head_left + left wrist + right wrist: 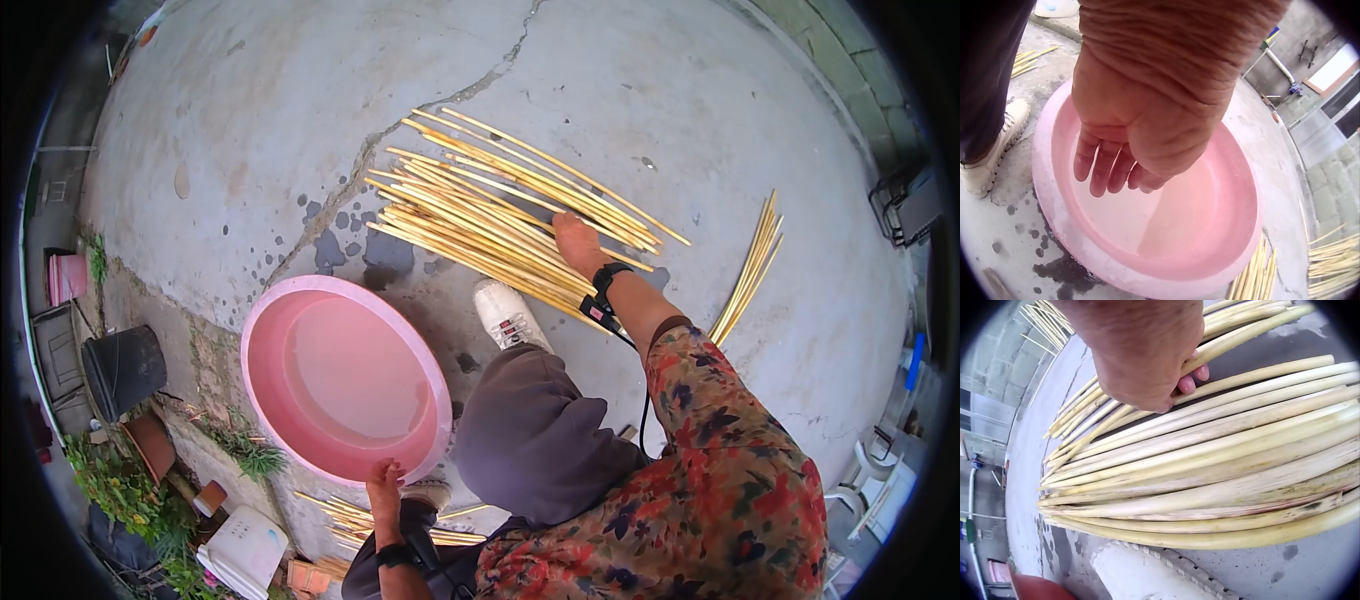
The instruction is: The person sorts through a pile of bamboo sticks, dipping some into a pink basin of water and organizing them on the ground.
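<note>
the right hand (580,243) was closed narrowly round a pale yellow stalk (1215,349) at the upper side of the large spread of stalks (470,215), which lay lengthwise on the concrete floor (640,60). in the right wrist view its fingertips curled under that stalk, with other stalks close below them.

the left hand (384,487) held nothing; its fingers hung loosely bent over the near part of the pink basin (268,370). whether it touched the rim could not be told. cloudy water (360,370) lay in the basin.

a white shoe (505,312) stood between the basin and the large spread, right beside the lower stalks, with a dark trouser leg (545,435) bent above it. a smaller bundle (745,275) lay apart on the floor, past the right forearm, and more stalks (350,520) lay beyond the basin's near side, partly hidden by the left arm. a black bucket (130,368), green plants (130,495) and a white container (245,548) stood off to the left.
</note>
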The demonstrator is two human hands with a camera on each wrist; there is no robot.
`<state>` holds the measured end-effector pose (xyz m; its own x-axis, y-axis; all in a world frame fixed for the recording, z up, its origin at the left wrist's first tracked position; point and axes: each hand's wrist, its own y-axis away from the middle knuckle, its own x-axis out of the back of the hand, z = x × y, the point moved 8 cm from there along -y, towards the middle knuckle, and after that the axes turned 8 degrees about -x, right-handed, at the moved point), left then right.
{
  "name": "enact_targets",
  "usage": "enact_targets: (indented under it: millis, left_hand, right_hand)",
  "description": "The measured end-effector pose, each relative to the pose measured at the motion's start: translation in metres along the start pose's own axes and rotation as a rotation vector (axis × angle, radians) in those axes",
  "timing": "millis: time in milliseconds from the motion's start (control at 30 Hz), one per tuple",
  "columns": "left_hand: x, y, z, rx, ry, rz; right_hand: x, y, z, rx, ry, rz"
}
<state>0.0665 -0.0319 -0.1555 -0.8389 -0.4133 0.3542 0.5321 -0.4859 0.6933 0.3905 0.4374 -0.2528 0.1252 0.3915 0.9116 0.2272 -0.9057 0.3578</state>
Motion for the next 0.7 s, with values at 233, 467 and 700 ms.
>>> enact_targets:
  millis: [233, 467, 700]
  left_hand:
    - [0.0, -0.005, 0.004, -0.021, -0.003, -0.01]
    - [-0.006, -0.008, 0.0, -0.023, -0.008, -0.01]
    - [-0.009, -0.007, 0.006, -0.026, -0.007, 0.0]
  right_hand:
    - [0.015, 0.002, -0.006, -0.011, -0.086, 0.071]
    - [0.059, 0.009, 0.025, -0.139, -0.199, 0.007]
    - [0.05, -0.012, 0.052, -0.239, -0.191, 0.072]
